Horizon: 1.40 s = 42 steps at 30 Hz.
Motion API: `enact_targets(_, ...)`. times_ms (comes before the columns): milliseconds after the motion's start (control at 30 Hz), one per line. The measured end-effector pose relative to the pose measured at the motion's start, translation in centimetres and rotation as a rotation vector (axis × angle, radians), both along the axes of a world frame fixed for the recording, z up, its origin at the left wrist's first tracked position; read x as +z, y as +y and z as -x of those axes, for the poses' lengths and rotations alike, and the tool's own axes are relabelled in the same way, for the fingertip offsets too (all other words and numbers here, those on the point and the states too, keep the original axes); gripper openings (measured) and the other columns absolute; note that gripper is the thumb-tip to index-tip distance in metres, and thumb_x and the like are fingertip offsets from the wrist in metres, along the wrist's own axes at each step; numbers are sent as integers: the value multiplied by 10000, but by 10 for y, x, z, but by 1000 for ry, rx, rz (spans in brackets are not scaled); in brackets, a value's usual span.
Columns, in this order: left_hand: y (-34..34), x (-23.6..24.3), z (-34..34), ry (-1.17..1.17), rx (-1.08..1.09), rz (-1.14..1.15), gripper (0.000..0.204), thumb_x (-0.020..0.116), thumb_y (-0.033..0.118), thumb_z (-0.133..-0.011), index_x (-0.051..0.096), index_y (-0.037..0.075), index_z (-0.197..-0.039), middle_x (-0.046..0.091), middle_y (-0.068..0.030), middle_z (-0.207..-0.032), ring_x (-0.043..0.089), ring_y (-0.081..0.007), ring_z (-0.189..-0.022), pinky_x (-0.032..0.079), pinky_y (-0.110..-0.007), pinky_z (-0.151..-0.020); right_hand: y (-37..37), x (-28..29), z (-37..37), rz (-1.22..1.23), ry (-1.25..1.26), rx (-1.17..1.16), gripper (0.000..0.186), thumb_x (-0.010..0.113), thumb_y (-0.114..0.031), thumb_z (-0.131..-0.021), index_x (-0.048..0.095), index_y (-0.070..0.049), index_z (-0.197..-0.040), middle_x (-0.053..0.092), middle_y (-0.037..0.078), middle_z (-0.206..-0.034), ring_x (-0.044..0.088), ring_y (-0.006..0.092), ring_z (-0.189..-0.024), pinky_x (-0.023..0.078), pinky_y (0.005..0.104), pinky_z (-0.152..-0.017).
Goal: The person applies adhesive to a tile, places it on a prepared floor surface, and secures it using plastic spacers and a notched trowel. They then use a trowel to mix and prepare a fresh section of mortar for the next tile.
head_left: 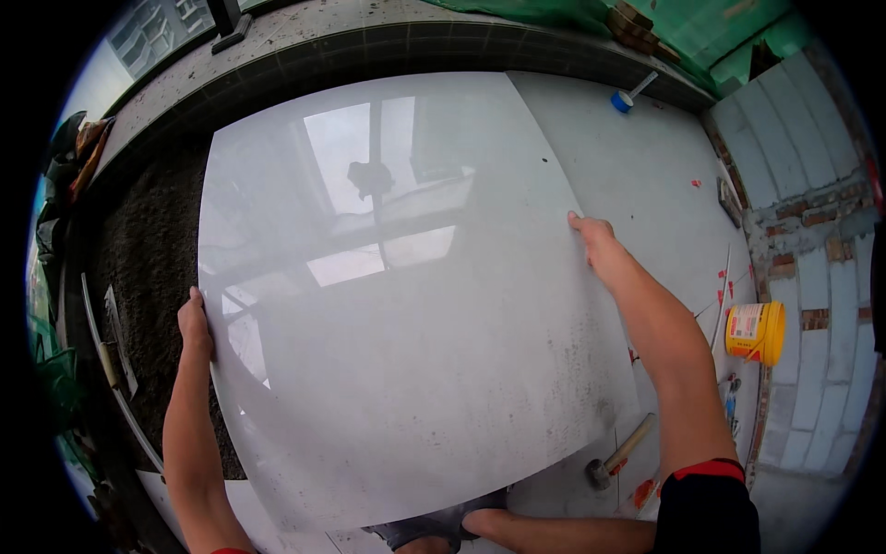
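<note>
A large glossy white tile (406, 332), reflecting bright windows, fills the middle of the head view. My left hand (195, 321) grips its left edge, thumb up along the side, while my right hand (596, 238) holds the right edge higher up; the fingertips underneath are hidden. The tile lies over part of a bed of dark, rough mortar (157, 249), visible along its left, and overlaps pale floor tiles (646, 157) on the right. My bent legs (498, 526) show below the tile's near edge.
A rubber mallet (609, 462), yellow bucket (755, 332), blue tape roll (621, 101) and red tile clips (643, 492) sit to the right. A long bar (138, 425) and trowel (118, 337) lie left. A stone ledge (314, 37) runs behind; a block wall (803, 360) bounds the right.
</note>
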<state>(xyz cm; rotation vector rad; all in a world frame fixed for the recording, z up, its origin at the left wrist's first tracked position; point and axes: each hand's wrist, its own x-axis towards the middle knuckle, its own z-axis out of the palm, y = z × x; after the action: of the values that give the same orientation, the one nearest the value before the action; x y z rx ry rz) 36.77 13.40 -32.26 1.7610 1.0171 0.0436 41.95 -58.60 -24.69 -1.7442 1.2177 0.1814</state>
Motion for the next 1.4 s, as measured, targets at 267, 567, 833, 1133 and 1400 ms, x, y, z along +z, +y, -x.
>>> enact_targets(267, -28, -15, -42, -30, 33, 25, 505, 573, 442, -933, 655, -50, -1012, 660, -132, -1017, 592, -227, -886, 455, -367, -819, -25, -19, -41, 41, -27, -2, 619, 757, -300, -818, 537, 57, -1274, 491, 218, -1392, 474, 318, -1268, 381, 418, -1004)
enact_targets(567, -42, 0, -56, 49, -35, -76, 596, 637, 515, -872, 683, -67, -992, 677, -142, -970, 615, -234, -835, 471, -361, -784, -13, -31, -58, 170, 75, 123, 618, 761, -355, -806, 583, 72, -1215, 539, 213, -1335, 503, 324, -1241, 405, 419, -1002)
enact_targets(833, -50, -9, -67, 149, -75, -75, 787, 661, 642, -794, 667, -97, -1066, 654, -196, -1089, 608, -281, -977, 458, -383, -886, -46, -51, -68, 176, 151, 235, 727, 674, -427, -867, 463, 85, -1338, 427, 234, -1441, 383, 329, -1361, 311, 420, -1097)
enact_targets(1133, -33, -33, -67, 182, -86, -100, 869, 643, 678, -780, 624, -104, -1157, 629, -211, -1174, 599, -286, -1051, 437, -382, -950, -65, -77, -79, 138, 168, 282, 661, 648, -462, -888, 521, 62, -1270, 552, 204, -1309, 539, 318, -1174, 401, 451, -1002)
enact_targets(1400, -63, -41, -78, 120, -52, -215, 969, 674, 661, -763, 522, -170, -1236, 551, -275, -1287, 552, -347, -1177, 419, -402, -1004, -93, -72, -71, 108, 310, 283, 899, 605, -611, -846, 349, 2, -1451, 369, 217, -1481, 372, 360, -1345, 231, 477, -1122)
